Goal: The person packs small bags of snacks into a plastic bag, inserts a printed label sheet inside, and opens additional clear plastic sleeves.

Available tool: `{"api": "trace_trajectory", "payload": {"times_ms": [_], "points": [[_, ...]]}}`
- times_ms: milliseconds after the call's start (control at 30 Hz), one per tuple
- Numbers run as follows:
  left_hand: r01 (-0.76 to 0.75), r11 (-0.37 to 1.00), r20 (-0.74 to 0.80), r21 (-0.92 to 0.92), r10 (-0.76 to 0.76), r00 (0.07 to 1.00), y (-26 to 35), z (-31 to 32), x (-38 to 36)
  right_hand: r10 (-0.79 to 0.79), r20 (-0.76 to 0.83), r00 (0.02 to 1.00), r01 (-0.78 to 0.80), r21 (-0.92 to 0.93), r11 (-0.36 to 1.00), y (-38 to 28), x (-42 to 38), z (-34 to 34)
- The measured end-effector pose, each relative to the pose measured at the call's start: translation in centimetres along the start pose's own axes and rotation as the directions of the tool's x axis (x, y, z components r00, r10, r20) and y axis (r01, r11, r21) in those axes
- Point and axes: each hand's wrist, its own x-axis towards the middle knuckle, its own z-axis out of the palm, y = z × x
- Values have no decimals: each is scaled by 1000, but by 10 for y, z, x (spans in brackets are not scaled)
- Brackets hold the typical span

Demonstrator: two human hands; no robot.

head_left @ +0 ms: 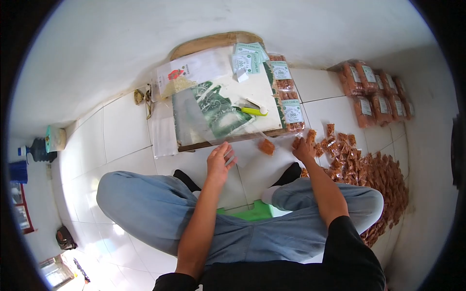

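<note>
My left hand (222,161) is at the board's front edge, its fingers loosely curled at the edge of a clear plastic bag (194,114). The bag lies across a green-and-white sheet on the low board (187,147). A small orange-brown packet (266,147) rests just past the front edge, between my hands. My right hand (305,151) is closed around small packets (311,137) beside the loose pile (349,162); its fingertips are partly hidden. A yellow-green stapler (254,111) lies on the sheet, near printed green labels (246,63).
Filled, labelled bags (292,111) line the board's right side. More filled bags (382,107) stand by the right wall. The large packet pile (381,186) spreads beside my right knee. A green object (257,212) is between my legs. A lidded tub (56,139) is at far left.
</note>
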Motion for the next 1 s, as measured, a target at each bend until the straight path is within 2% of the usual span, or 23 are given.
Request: {"api": "trace_trajectory", "payload": {"times_ms": [67,133,167,200,267,300,367,433,500,533,567,600,633,667,700,767,800,833,867,900,933,967,1000], "points": [[25,999,32,41,-26,999,1,-4,0,-6,-31,1000,6,-9,1000,-5,-4,3],[12,999,37,44,-13,999,2,-8,-2,-77,26,997,75,63,995,-5,-8,2],[5,999,52,53,-7,999,3,-9,-3,-138,-99,985,144,56,988,-2,-6,17],[0,999,48,43,-2,999,4,-8,-4,-149,-101,984,154,50,987,-3,-6,18],[-3,998,61,66,-2,998,5,-10,-7,-295,-36,955,295,-8,955,-7,-10,19],[-4,998,56,58,1,998,5,-12,-8,-371,-106,923,371,-13,928,-8,-16,19],[-16,997,82,76,10,997,5,-15,-6,-413,-126,902,419,27,907,-16,-22,15],[-25,995,46,102,20,999,2,-20,-2,-451,-144,881,464,69,883,-22,-30,7],[-33,991,23,131,31,999,3,-17,-4,-436,-219,873,487,340,805,-26,-37,-9],[-45,981,-113,187,68,991,3,-12,-3,-442,-226,868,495,331,803,-28,-38,-19],[-43,969,-248,245,105,963,1,-9,-4,-411,-246,878,479,460,748,-27,-38,-24],[-46,971,-247,235,106,963,-2,-9,-3,-381,-261,887,459,577,675,-27,-38,-30],[-204,886,-285,416,340,896,-6,-9,-3,-378,-335,863,505,574,645,-26,-33,-35],[-321,742,-277,588,558,782,-8,-9,-2,-400,-348,848,529,614,586,-33,-39,-55],[-324,747,-283,580,558,780,-3,-8,-7,-383,-361,850,526,603,600,-39,-43,-69],[-559,589,-25,583,701,713,6,-6,-19,-374,-376,848,530,587,612,-54,-55,-96],[-560,593,-33,579,703,710,10,-5,-20,-397,-382,835,550,612,568,-65,-66,-109],[-542,695,76,473,580,811,15,-2,-21,-419,-388,821,567,636,523,-76,-77,-119],[-493,788,203,369,449,870,21,0,-22,-427,-388,817,573,633,521,-87,-87,-126],[-497,788,196,363,457,868,34,5,-36,-537,-394,746,649,610,454,-98,-97,-131],[-324,876,240,356,249,938,47,10,-51,-637,-394,662,714,589,378,-110,-108,-136],[-136,924,284,357,31,958,58,13,-64,-719,-394,573,778,538,324,-122,-121,-143],[-137,927,276,350,38,960,63,11,-68,-790,-386,477,832,489,263,-135,-138,-150]]}}
